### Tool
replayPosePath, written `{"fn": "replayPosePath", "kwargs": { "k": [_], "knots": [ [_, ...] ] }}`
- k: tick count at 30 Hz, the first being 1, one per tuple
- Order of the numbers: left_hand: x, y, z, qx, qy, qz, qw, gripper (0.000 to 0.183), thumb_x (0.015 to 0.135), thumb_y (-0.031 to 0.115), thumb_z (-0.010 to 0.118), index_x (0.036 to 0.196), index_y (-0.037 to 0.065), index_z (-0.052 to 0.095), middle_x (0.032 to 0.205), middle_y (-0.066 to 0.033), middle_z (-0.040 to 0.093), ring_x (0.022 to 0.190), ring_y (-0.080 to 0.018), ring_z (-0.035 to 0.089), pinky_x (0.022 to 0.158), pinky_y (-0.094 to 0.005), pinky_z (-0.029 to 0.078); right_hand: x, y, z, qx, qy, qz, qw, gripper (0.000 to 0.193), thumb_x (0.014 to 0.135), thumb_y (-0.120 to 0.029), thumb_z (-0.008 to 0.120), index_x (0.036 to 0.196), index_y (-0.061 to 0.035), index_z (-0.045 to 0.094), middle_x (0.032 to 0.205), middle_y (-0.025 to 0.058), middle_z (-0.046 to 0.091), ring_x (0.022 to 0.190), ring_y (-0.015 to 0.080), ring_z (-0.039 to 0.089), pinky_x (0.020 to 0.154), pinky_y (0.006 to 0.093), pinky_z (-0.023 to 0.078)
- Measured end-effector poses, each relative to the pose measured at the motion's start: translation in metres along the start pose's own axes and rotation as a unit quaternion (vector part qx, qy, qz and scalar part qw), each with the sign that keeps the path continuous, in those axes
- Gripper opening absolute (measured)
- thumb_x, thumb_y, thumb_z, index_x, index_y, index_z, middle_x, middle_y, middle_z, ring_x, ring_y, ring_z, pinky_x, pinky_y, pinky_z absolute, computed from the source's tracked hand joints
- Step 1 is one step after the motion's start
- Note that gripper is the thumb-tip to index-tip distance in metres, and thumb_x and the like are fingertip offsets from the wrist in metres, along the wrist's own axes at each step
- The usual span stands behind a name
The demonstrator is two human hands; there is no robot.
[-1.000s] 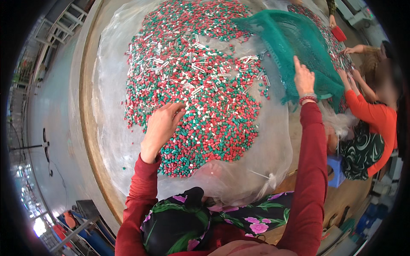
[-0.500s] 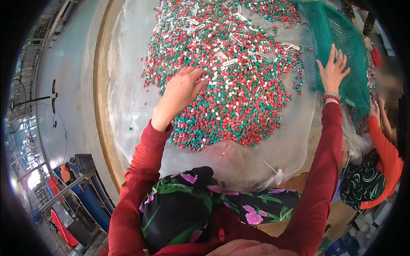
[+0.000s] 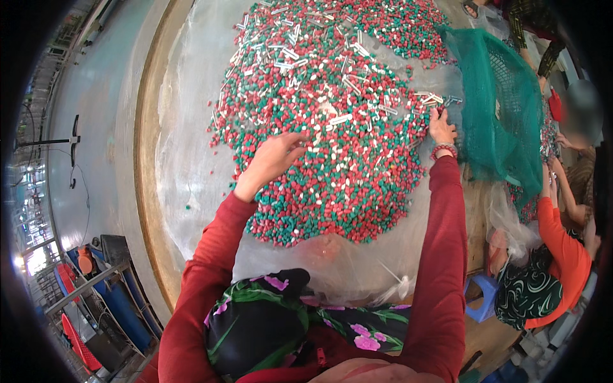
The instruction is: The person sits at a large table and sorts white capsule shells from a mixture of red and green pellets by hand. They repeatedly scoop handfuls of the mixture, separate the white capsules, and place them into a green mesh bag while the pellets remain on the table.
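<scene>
A broad heap of small red, green and white pebble-like pieces (image 3: 332, 185) is spread over clear plastic sheeting (image 3: 185, 159). Thin whitish strips shaped like clips (image 3: 341, 119) lie scattered among them. Over the heap's left part hovers my left hand (image 3: 271, 159), fingers bent loosely to the right, thumb apart, nothing visible in it. My right hand (image 3: 442, 131), with a red bead bracelet (image 3: 444, 150) at the wrist, is at the heap's right edge, fingers partly spread and tips close to several strips (image 3: 431, 99). Whether they touch the strips is unclear.
A green mesh net (image 3: 491, 108) over a basket stands right of the heap. Beyond it a person in an orange top (image 3: 565, 255) works with both hands, near a blue stool (image 3: 482, 299). A raised wooden edge (image 3: 145, 127) borders the sheeting on the left.
My right hand has moved from the green net leftward and down to the heap's right edge, its fingers less spread. My left hand stays over the heap. The view has shifted slightly.
</scene>
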State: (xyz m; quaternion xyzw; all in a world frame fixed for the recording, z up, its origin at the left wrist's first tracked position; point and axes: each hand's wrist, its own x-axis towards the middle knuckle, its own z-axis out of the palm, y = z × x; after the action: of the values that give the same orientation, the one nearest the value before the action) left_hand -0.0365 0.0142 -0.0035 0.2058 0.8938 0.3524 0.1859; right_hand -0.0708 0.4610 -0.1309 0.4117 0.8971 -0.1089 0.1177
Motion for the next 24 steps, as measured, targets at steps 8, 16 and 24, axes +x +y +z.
{"fn": "replayPosePath", "kwargs": {
  "k": [8,16,24],
  "knots": [
    [-0.009,-0.007,-0.033,-0.011,0.028,-0.065,0.997,0.024,0.086,0.012,0.060,0.108,0.002,0.062,0.098,-0.0127,0.066,0.086,-0.0229,0.066,0.075,-0.0325,0.051,-0.068,-0.091,0.021,-0.016,0.110,-0.204,0.973,0.044,0.081,-0.028,0.060,0.112,-0.0022,0.044,0.111,0.0207,0.047,0.106,0.0423,0.049,0.081,0.0505,0.049],
    [0.003,0.020,-0.005,-0.037,-0.011,0.045,0.998,0.024,0.087,0.017,0.058,0.106,0.004,0.062,0.092,-0.0125,0.066,0.081,-0.0256,0.065,0.073,-0.0342,0.050,-0.194,-0.061,0.011,0.562,-0.305,-0.176,0.749,0.043,0.083,-0.005,0.061,0.122,-0.0019,0.044,0.093,0.0111,0.061,0.071,0.0151,0.064,0.052,0.0225,0.051],
    [-0.009,0.055,0.062,-0.097,0.000,0.170,0.981,0.039,0.077,0.026,0.071,0.108,0.006,0.058,0.092,-0.0075,0.060,0.091,-0.0229,0.060,0.080,-0.0348,0.047,-0.265,-0.027,-0.005,0.812,-0.427,0.004,0.399,0.061,0.093,-0.050,0.041,0.136,-0.0068,0.030,0.127,0.0220,0.043,0.114,0.0379,0.049,0.090,0.0543,0.044]
  ]
}}
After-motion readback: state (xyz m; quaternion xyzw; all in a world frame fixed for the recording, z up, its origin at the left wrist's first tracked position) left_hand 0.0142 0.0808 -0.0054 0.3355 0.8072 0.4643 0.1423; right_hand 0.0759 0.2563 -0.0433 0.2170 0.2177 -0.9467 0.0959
